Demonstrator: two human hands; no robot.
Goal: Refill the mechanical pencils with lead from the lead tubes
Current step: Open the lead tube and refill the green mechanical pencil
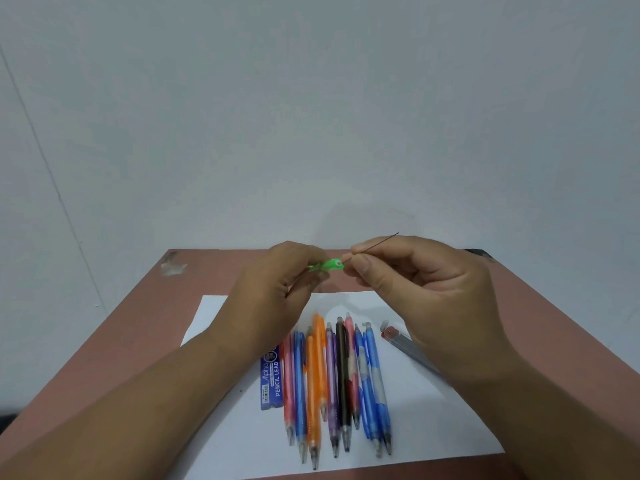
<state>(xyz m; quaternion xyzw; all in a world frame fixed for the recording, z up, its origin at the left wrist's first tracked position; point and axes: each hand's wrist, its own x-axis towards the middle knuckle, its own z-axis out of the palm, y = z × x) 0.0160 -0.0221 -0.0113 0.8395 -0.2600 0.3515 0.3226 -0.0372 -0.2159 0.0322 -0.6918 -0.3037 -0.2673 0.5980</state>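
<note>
Plain pale grey wall point(311, 98), reddish-brown table point(145, 327), soft even light

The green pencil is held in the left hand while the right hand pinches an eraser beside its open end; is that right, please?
Not quite: the head view shows the right hand pinching a thin lead stick, not an eraser. The left hand does hold the green pencil.

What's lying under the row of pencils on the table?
A white paper sheet lies under the mechanical pencils. The blue pencil lead pack sits partly beneath them; its covered part cannot be seen.
</note>
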